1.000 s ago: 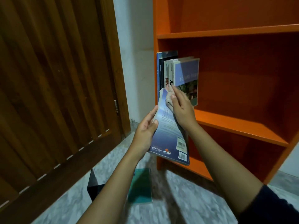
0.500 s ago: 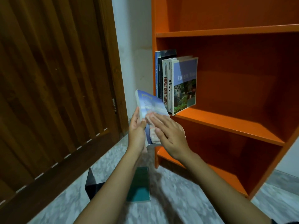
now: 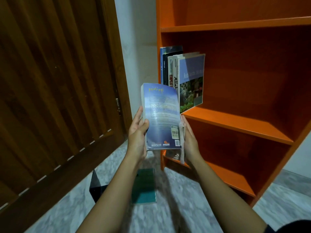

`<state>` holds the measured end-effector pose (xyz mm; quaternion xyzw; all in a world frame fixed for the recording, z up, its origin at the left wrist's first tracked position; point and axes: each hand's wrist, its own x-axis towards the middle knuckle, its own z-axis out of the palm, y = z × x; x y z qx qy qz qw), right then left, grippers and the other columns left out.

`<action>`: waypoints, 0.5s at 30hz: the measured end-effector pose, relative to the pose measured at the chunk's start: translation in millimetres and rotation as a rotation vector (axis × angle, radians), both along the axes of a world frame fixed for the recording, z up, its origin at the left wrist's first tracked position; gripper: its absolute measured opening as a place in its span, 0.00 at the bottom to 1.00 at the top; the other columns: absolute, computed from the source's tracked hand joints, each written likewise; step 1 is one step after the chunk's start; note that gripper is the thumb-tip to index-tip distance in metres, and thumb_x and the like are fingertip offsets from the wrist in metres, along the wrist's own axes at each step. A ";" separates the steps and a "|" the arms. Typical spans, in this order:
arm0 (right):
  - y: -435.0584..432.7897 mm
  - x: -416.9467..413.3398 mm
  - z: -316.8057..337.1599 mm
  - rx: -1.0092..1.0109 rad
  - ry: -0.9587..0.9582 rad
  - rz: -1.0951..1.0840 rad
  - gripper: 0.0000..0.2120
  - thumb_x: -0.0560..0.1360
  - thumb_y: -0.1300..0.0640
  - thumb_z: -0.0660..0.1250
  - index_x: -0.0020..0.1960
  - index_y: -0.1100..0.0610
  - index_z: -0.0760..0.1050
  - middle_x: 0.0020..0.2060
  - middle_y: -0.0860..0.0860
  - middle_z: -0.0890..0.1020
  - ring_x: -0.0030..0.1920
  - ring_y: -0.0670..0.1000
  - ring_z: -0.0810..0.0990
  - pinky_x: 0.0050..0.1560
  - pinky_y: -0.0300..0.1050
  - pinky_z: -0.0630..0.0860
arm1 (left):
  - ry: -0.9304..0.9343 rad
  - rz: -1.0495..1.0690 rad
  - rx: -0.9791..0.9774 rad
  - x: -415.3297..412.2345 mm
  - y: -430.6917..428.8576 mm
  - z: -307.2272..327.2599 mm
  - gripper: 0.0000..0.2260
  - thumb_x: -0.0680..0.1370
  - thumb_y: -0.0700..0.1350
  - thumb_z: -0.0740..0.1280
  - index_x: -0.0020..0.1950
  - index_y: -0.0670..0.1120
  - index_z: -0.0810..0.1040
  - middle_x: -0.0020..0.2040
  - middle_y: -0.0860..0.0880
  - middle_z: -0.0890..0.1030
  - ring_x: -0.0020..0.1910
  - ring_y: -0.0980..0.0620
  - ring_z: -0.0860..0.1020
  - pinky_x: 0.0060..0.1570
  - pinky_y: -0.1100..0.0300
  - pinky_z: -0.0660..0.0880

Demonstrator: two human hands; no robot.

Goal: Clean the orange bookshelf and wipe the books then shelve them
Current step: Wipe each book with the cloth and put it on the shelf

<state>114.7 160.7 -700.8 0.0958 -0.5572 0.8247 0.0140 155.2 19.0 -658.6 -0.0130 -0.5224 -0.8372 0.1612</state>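
**Blue paperback held up before the orange shelf**

There, in front of the orange bookshelf [image 3: 235, 128], the person held a blue paperback [image 3: 161, 116] upright, back cover facing them. The left hand [image 3: 138, 133] was curled around its left edge, thumb on the cover. The right hand [image 3: 189, 140] pressed a pale cloth [image 3: 182, 140] flat against the book's right edge, fingers extended. A few books [image 3: 181, 78] stood at the left end of the middle shelf. A teal book [image 3: 144, 187] lay on the marbled floor [image 3: 176, 207] below, beside a dark bookend [image 3: 96, 187].
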 end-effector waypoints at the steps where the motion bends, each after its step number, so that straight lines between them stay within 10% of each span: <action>1: 1.5 -2.6 1.0 -0.088 -0.036 0.063 0.20 0.79 0.47 0.61 0.69 0.50 0.69 0.61 0.48 0.78 0.59 0.49 0.78 0.54 0.45 0.78 | 0.010 0.017 -0.054 0.1 -1.1 0.5 0.21 0.80 0.39 0.60 0.73 0.52 0.64 0.63 0.52 0.78 0.60 0.49 0.78 0.54 0.53 0.79; 7: 3.8 5.3 15.4 -0.208 -0.003 0.204 0.31 0.74 0.51 0.69 0.74 0.50 0.61 0.67 0.57 0.74 0.66 0.58 0.74 0.66 0.61 0.69 | 0.009 0.163 -0.439 -11.2 -1.2 -9.2 0.19 0.83 0.46 0.51 0.74 0.58 0.55 0.73 0.50 0.63 0.69 0.50 0.68 0.63 0.52 0.73; 15: -7.0 26.7 34.3 0.298 0.442 0.033 0.31 0.76 0.68 0.64 0.74 0.50 0.58 0.64 0.36 0.70 0.63 0.34 0.72 0.58 0.33 0.72 | 0.022 0.105 -0.598 -19.7 20.6 21.3 0.21 0.81 0.58 0.50 0.74 0.65 0.50 0.78 0.50 0.49 0.76 0.48 0.52 0.73 0.48 0.55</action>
